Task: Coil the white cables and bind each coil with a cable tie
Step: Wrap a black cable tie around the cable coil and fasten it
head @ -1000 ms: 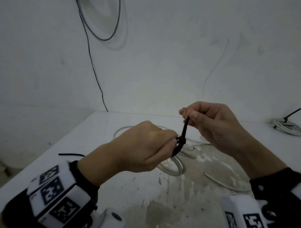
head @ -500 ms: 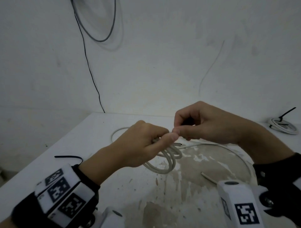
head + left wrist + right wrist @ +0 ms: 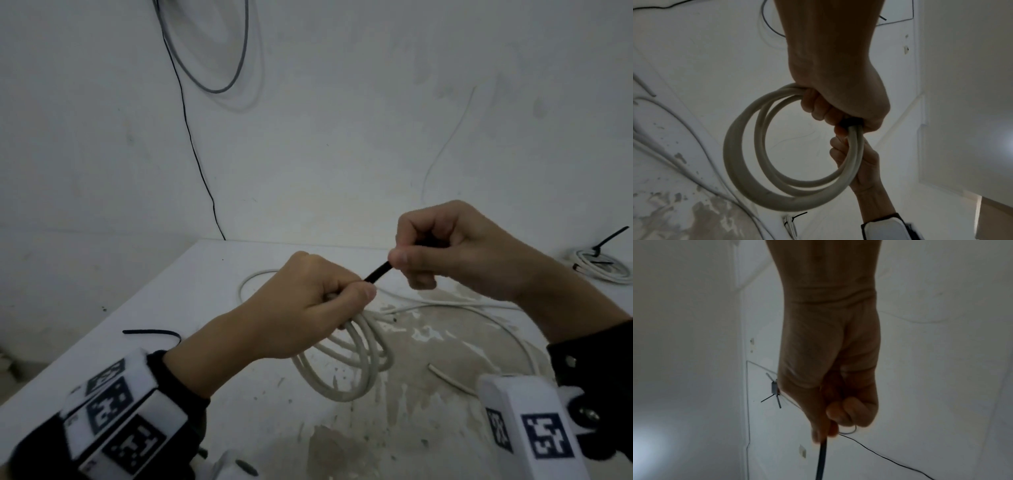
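Only underneath: black tie (image 3: pixel 851 121) round coil (image 3: pixel 789 155).

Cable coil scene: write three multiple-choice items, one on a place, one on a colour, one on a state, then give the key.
1. Where is the finished coil?
A. table's far right
B. on the wall
C. in the left hand

2. What colour is the tie between the hands?
A. white
B. black
C. red

3. How is the held coil?
A. lying flat on the table
B. gripped, hanging
C. uncoiled straight

Key: A, it lies by the table edge; B, dark strap; B, left hand grips it while right hand pinches the tie.
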`<state>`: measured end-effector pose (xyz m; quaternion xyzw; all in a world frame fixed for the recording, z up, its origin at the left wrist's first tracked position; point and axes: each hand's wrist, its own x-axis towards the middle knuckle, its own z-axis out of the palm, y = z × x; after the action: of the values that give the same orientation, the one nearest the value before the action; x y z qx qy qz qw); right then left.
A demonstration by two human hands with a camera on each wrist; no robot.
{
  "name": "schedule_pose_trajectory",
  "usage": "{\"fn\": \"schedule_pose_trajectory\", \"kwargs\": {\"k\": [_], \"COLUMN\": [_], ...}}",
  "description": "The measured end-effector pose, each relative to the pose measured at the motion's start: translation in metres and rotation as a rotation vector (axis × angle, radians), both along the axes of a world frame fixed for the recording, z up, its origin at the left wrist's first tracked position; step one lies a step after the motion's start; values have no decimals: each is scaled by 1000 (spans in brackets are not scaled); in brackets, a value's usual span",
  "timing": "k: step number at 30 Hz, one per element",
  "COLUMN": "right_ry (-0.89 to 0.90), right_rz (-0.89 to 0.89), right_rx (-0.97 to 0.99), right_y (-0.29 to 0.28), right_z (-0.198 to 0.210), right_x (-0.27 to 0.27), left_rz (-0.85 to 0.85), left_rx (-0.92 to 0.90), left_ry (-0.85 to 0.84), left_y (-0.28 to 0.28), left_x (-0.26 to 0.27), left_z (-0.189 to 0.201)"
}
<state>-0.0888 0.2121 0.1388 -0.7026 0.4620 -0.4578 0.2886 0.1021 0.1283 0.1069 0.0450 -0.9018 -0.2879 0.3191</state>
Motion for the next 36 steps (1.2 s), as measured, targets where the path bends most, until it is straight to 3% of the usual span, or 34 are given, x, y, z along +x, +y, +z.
{"fn": "schedule_pose_trajectory", "kwargs": {"k": [3,5,8,13,17,21,25,27,31,34,36], "right_ry": [-273,-306,-156,152,243,315,369,310,117,-6,-68], "right_rz": [-176,-213,-252,-420,-553,-620,-667,-652,-602,-678,-757], "right_rx": [16,87,34,-308,-459,-338,-218,-190,-325,-379,-418], "right_y": [-10,-15,-15,-24,-28,-30,-30,-30,-30,-34,-37], "right_z": [-25,-42,-56,-73,-73,-70,-62,-60,-62,-65,-64], "right_x": [12,20,39,58,66,65,62,64,68,64,60], "left_rz": [143,248,372,497,499,445,213,161,147,308,445], "left_rx": [113,177,223,263,266,330,537,561,606,633,753], "left_ry": [106,180,229,276,268,257,167,167,237,280,307], "left_y": [-3,-4,-8,-16,-19,-22,-26,-25,-20,-17,-14], "left_x": [-8,-13,-18,-24,-26,-27,-20,-17,-17,-20,-24], "left_z": [-7,-13,-18,-16,-15,-16,-16,-17,-14,-17,-24]}}
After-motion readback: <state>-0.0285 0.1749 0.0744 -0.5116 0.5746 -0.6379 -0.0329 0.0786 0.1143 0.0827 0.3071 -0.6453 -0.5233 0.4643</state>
